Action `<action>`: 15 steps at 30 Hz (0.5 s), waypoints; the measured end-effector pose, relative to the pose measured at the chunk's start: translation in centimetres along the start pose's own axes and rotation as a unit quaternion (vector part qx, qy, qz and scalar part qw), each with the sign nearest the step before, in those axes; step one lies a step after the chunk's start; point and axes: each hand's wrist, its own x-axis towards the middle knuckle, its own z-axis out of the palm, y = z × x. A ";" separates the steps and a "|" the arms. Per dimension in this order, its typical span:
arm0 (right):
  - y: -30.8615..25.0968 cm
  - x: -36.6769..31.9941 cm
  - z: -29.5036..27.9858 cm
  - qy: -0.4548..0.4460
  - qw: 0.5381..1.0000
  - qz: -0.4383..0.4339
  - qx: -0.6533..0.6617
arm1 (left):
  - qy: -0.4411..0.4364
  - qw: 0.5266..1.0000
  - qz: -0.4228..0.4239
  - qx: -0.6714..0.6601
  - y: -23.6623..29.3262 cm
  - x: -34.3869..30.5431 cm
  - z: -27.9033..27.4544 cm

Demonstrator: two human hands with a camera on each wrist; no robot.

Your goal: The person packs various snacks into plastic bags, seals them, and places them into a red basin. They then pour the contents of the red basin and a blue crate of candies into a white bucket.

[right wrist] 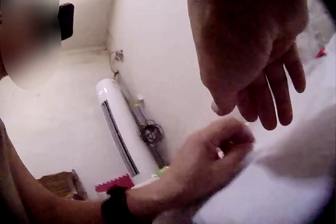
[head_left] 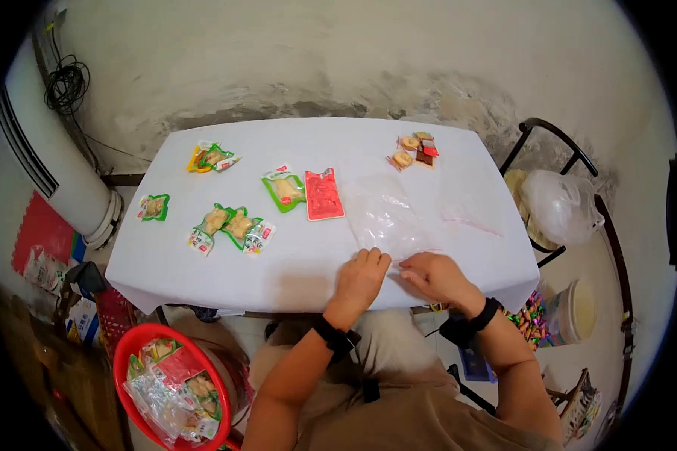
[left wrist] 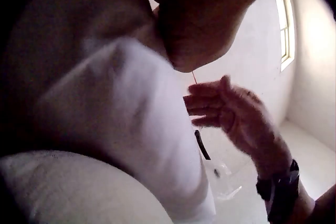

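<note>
A clear zip bag (head_left: pixel 387 214) lies flat on the white table (head_left: pixel 203 270), its near edge by both hands. My left hand (head_left: pixel 365 274) rests at that edge with fingers curled, pinching the bag's rim, as the right wrist view shows (right wrist: pixel 223 148). My right hand (head_left: pixel 429 274) lies just right of it, fingers fairly straight (right wrist: pixel 273 92) and pointing toward the left hand, touching the bag's edge. In the left wrist view the right hand (left wrist: pixel 226 111) hovers over the table edge with clear plastic (left wrist: pixel 226 184) beneath it.
A red packet (head_left: pixel 323 194) and several green snack packets (head_left: pixel 233 225) lie left of the bag, small snacks (head_left: pixel 415 150) at the far right. A second clear bag (head_left: pixel 470 203) lies right. A red basket (head_left: pixel 169 383) of packets stands lower left, a chair with a white bag (head_left: pixel 560 203) right.
</note>
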 end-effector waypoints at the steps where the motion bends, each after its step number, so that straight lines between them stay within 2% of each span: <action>1: -0.9 0.9 -1.5 -0.047 0.996 0.065 0.038 | -0.011 1.000 0.002 -0.001 0.0 0.0 0.2; 2: -1.2 2.3 -2.1 -0.049 0.996 0.061 0.037 | -0.009 1.000 -0.002 0.001 0.1 -0.1 0.4; 4: -2.4 5.9 -2.7 -0.001 1.000 -0.016 0.004 | 0.017 1.000 0.016 0.005 0.1 -0.2 0.9; 6: -2.6 10.2 -1.2 0.049 0.990 -0.124 -0.043 | -0.009 1.000 0.012 0.004 0.2 -0.1 1.0; 8: -2.4 14.3 1.5 0.048 0.974 -0.172 -0.138 | -0.022 0.995 -0.082 -0.058 0.1 -0.3 1.5; 9: -2.2 16.0 2.8 0.050 0.973 -0.176 -0.139 | 0.041 0.997 -0.008 -0.060 -0.2 -0.1 1.2; 11: -2.0 18.6 4.9 -0.006 0.946 -0.169 -0.275 | 0.033 0.998 -0.004 -0.047 -0.9 -0.7 2.5; 12: -2.0 19.5 5.1 -0.005 0.946 -0.170 -0.275 | 0.022 0.999 -0.003 -0.039 -1.1 -0.8 2.8; 14: -1.8 20.7 5.5 -0.132 0.945 -0.116 -0.276 | 0.024 0.999 0.005 -0.020 -1.5 -1.1 3.3; 15: -2.1 20.8 5.5 -0.131 0.945 -0.117 -0.277 | 0.022 0.999 0.004 -0.034 -1.6 -1.0 3.1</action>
